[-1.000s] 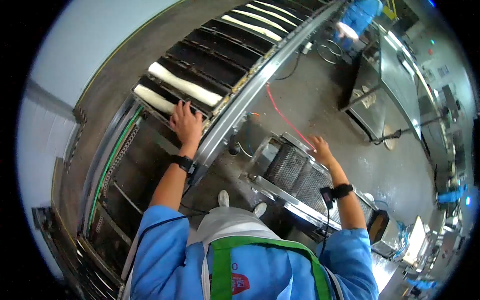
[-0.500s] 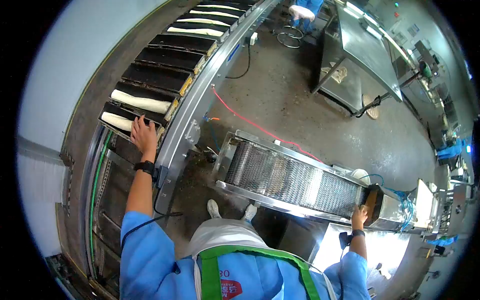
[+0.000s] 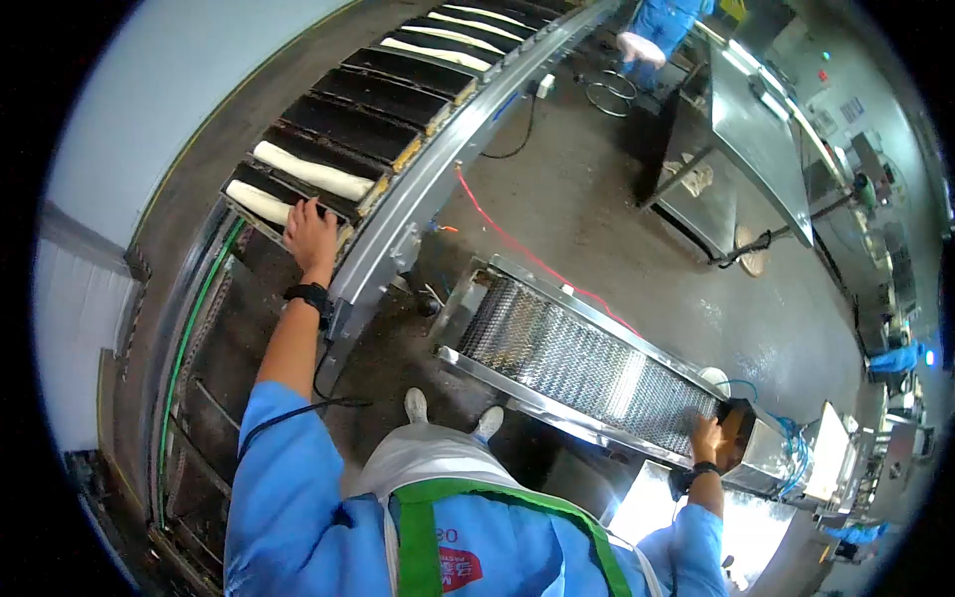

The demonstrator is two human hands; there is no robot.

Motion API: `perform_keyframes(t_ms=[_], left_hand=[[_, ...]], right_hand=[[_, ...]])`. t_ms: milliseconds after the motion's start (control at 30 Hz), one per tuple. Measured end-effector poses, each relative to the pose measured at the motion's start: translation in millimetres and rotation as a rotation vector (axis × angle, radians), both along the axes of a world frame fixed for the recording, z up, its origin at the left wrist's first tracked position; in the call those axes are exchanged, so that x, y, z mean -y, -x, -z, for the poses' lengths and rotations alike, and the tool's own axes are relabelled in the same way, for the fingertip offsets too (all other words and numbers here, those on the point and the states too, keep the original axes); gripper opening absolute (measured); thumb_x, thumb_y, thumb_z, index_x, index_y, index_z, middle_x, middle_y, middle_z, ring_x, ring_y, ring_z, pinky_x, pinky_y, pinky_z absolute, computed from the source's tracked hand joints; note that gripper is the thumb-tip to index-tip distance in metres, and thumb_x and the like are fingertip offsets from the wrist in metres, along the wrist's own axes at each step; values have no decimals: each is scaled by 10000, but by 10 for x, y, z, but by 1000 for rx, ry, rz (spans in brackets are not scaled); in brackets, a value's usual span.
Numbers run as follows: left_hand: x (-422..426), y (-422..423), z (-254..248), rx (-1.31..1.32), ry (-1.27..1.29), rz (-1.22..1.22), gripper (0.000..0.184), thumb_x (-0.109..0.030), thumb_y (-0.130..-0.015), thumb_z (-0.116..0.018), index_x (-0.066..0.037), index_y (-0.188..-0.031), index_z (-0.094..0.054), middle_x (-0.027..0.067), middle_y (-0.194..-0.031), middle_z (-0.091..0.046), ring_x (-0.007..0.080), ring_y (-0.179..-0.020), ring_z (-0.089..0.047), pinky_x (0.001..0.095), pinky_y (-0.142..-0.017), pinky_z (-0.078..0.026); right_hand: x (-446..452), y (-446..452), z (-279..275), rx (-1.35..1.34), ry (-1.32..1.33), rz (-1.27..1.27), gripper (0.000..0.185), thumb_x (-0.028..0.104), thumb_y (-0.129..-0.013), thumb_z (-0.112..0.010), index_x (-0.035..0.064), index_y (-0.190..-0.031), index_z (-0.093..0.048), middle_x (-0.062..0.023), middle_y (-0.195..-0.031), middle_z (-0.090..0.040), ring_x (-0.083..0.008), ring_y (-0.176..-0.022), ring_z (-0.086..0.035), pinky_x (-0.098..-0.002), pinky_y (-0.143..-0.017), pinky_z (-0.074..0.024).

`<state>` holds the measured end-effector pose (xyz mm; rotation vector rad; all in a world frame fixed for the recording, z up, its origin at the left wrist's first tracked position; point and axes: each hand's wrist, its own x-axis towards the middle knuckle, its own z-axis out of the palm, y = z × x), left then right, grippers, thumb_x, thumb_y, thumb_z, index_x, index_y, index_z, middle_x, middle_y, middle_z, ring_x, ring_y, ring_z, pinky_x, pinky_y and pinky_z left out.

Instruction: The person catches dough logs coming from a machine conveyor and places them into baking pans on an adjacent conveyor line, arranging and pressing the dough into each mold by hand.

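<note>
My left hand [image 3: 311,237] lies over the right end of a pale dough strip [image 3: 261,202] in the nearest dark loaf tin [image 3: 278,176]. Its fingers are spread and press on the dough. In the tin just beyond lies another dough strip [image 3: 313,172]. Over at the right, my right hand [image 3: 706,438] is at the near edge of a metal mesh conveyor belt [image 3: 587,343], beside the boxy metal end [image 3: 761,448] of the machine. Its fingers look loosely bent and apart, and I see nothing held in them.
A line of tins runs up and away on a metal-railed conveyor [image 3: 448,149], some with dough strips. A steel table [image 3: 761,129] stands at the back right. A person in blue [image 3: 657,30] is behind it. A red hose [image 3: 517,244] crosses the floor.
My view has shifted, so the tins appear farther right in it. My left hand stays on the same dough strip. My right hand shows slightly lower and to the left.
</note>
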<state>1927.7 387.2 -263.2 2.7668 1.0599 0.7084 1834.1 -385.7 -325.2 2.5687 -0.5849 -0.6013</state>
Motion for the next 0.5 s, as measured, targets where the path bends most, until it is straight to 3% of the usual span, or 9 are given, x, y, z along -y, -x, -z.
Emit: perform_keyframes(t_ms=[67,133,200,267,367,500], left_hand=[[-16,1,21,25,1,10,377,-298,-780,-420,-118,-1112,-411,75,-1211,-358,229,-1161,-252,428,-920,-195],[-27,11,8,32,4,12,380,-304,-779,-428,-113,-1107,-419,76,-1216,-353,230,-1163,-249,428,-919,-199],[-16,44,-9,42,0,7,378,-300,-775,-433,-112,-1102,-425,75,-1216,-353,227,-1162,-253,428,-917,-203],[10,77,-63,58,-7,7,376,-297,-771,-438,-111,-1097,-432,75,-1217,-353,225,-1160,-257,427,-916,-207],[13,114,-134,81,6,25,377,-282,-762,-440,-106,-1095,-440,69,-1220,-353,214,-1159,-261,419,-922,-202],[12,157,-209,78,32,16,384,-260,-750,-438,-91,-1095,-439,68,-1220,-353,225,-1159,-262,416,-931,-197]], right_hand=[[-5,-136,-332,133,-241,-226,303,236,-624,-610,89,-881,-545,-138,-845,-535,-314,-750,-550,-375,-627,-456],[185,-412,-499,295,-218,-162,249,164,-595,-625,35,-791,-541,-149,-739,-539,-274,-644,-555,-350,-591,-454],[-252,-544,-1409,572,-656,-310,223,137,-626,-586,21,-797,-504,-99,-694,-523,-209,-547,-519,-294,-511,-438],[-733,-672,-2215,750,-1170,-89,245,144,-630,-583,36,-822,-477,-40,-670,-494,-130,-533,-474,-222,-463,-400],[-1857,-782,-3196,860,-1405,-227,301,177,-650,-585,58,-893,-452,-9,-709,-480,-93,-579,-480,-183,-447,-377],[-2917,-1086,-3672,796,-1752,-399,308,198,-682,-562,63,-928,-435,-14,-784,-480,-96,-691,-495,-213,-547,-418]])
